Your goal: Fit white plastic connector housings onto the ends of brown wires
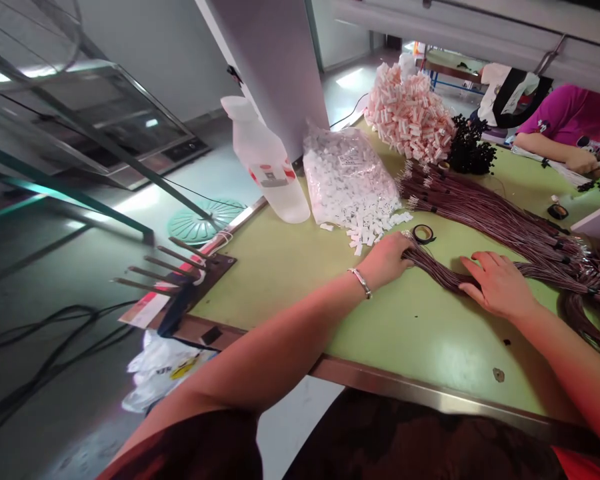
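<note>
A bundle of thin brown wires (437, 267) lies on the green table (405, 327) between my hands. My left hand (386, 259) is closed around the bundle's near end, beside a small roll of black tape (423, 233). My right hand (497, 283) rests flat on the same bundle, fingers stretched out and pressing it down. More brown wire bundles (485, 210) fan out behind, toward the right edge.
A clear bag of small white connectors (347, 177), a pile of pink-white connectors (410, 113), black parts (467, 150) and a white plastic bottle (267, 160) stand at the back. A co-worker in a magenta shirt (575, 120) works at the far right. A metal-pronged rack (177, 270) sits at the table's left corner.
</note>
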Action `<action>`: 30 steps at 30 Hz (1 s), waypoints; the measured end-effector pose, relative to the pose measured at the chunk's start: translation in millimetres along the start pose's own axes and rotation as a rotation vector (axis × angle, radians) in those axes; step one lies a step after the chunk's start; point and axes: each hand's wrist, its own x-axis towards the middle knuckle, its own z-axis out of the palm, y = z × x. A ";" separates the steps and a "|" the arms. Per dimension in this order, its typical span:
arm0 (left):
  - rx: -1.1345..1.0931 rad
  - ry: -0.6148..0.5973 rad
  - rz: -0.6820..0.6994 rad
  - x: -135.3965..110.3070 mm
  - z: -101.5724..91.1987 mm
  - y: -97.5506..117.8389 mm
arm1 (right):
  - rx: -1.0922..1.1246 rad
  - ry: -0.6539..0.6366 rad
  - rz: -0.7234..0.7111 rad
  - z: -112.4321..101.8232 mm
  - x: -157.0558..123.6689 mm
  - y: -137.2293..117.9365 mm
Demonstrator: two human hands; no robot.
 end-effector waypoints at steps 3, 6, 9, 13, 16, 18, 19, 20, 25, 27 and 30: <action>-0.056 0.111 -0.009 5.1 4.7 -11.8 | 0.135 0.169 0.183 -9.2 26.2 -33.1; -0.216 0.125 -0.027 6.0 -3.5 -19.2 | 0.478 0.192 0.229 -5.1 63.3 -62.3; -0.456 0.144 -0.215 0.7 -27.2 -26.1 | 0.651 0.164 0.287 11.2 93.4 -76.2; -0.373 0.286 -0.408 -11.3 -74.1 -33.8 | 0.646 0.091 0.293 24.2 108.8 -79.6; -0.167 0.252 -0.502 -20.0 -104.3 -33.9 | 0.572 0.034 0.315 21.8 112.8 -82.9; -0.052 0.145 -0.579 -25.0 -116.4 -32.5 | 0.543 0.034 0.324 21.0 115.7 -84.9; -0.014 0.074 -0.603 -27.1 -119.6 -32.1 | 0.556 0.052 0.313 21.6 116.9 -85.0; 0.011 0.003 -0.614 -28.9 -120.8 -32.1 | 0.592 0.083 0.297 22.5 117.5 -84.2; 0.183 -0.151 -0.544 -29.1 -102.5 -36.2 | 0.911 0.343 0.365 14.3 108.8 -74.1; 0.267 -0.126 -0.522 -25.4 -89.0 -36.7 | 1.010 0.346 0.390 4.4 101.9 -73.6; 0.330 -0.137 -0.522 -20.5 -71.5 -35.1 | 1.209 0.184 0.447 -2.2 94.4 -80.1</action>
